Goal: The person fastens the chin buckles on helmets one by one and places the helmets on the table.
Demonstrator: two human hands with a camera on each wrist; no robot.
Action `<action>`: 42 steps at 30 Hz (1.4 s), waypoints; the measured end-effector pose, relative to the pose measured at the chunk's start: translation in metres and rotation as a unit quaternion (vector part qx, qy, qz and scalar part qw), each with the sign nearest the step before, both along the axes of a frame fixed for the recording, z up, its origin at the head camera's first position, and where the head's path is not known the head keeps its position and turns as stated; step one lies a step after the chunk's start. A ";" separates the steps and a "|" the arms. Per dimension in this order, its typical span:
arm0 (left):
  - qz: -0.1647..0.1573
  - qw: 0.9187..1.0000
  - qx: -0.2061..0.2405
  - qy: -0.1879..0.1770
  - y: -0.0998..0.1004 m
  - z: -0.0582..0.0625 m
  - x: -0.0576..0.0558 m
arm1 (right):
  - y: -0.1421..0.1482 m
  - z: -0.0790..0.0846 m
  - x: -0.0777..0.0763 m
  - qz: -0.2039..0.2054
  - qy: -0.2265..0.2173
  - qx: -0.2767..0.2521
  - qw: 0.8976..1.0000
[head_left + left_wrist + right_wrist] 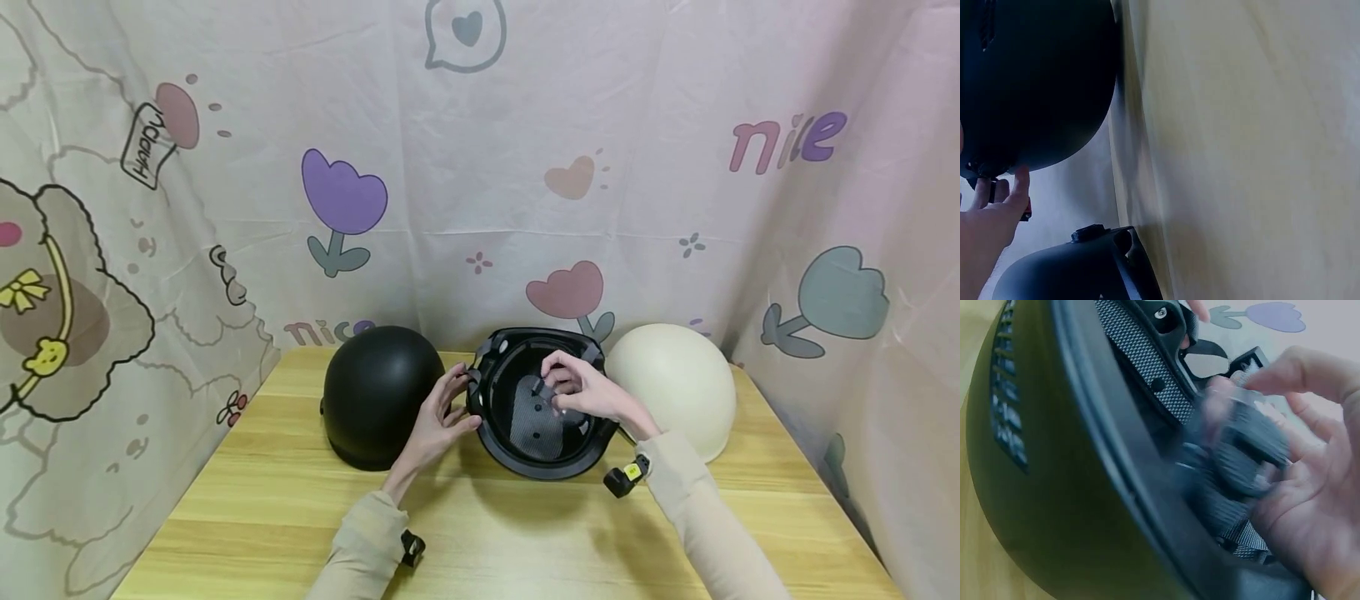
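A black helmet (510,462) is tipped so its padded inside faces me. My left hand (438,417) grips its left edge by a strap, thumb low and fingers higher. In the left wrist view, the left fingertips are at a black fitting (991,165) on the helmet's edge, with a small red and black piece (1026,211) beside them. Over the opening, my right hand (585,390) pinches a black plastic strap fitting (1250,450), blurred in the right wrist view. Grey mesh padding (1141,359) lines the inside.
Another black helmet (381,396) sits dome up at left, close to my left hand. A cream helmet (675,387) stands at right, partly behind my right forearm. They are on a wooden table (247,483) before a patterned cloth (465,150).
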State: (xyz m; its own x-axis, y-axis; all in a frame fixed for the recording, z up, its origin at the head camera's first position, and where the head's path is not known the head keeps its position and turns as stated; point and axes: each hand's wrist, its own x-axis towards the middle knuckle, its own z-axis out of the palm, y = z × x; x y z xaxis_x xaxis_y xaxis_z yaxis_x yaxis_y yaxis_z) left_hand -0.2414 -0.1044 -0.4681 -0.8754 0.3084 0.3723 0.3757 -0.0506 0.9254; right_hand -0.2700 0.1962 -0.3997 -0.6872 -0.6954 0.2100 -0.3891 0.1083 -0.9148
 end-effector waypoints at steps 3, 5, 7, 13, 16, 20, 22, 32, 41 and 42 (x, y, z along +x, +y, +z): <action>-0.011 1.000 -0.002 -0.014 0.000 0.001 -0.001 | 0.001 -0.001 0.000 -0.001 0.026 -0.012 1.000; -0.018 1.000 -0.008 -0.020 -0.001 0.001 -0.001 | 0.002 -0.001 0.000 -0.010 0.042 -0.010 0.999; -0.028 0.999 -0.012 -0.024 -0.001 0.001 -0.002 | 0.002 -0.001 0.000 -0.020 0.046 -0.008 0.999; -0.060 0.997 -0.021 -0.037 -0.001 0.003 -0.004 | 0.004 -0.003 0.001 -0.044 0.037 -0.020 0.998; -0.066 0.996 -0.025 -0.045 -0.001 0.004 -0.004 | 0.004 -0.003 0.001 -0.057 0.033 -0.023 0.998; -0.073 0.996 -0.011 -0.046 0.001 0.004 -0.004 | 0.003 -0.003 0.003 -0.076 0.038 -0.028 0.996; -0.073 0.996 0.001 -0.049 0.002 0.004 -0.004 | 0.003 -0.004 0.004 -0.084 0.043 -0.034 0.995; -0.008 0.999 0.035 -0.013 0.009 0.008 -0.002 | 0.006 -0.007 0.003 -0.101 0.071 -0.086 0.989; 0.137 0.986 0.090 -0.008 0.018 0.018 -0.003 | 0.011 -0.009 0.002 -0.180 0.129 -0.133 0.966; 0.155 0.983 0.101 -0.014 0.019 0.019 -0.004 | 0.012 -0.010 0.002 -0.190 0.139 -0.130 0.963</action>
State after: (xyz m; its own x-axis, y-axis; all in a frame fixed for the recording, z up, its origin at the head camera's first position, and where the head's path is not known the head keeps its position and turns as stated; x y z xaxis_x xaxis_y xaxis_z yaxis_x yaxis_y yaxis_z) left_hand -0.2453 -0.0852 -0.4492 -0.9262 -0.0534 0.3732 0.3769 -0.1209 0.9183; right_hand -0.2683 0.2083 -0.4096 -0.7736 -0.3034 0.5563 -0.6007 0.0718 -0.7962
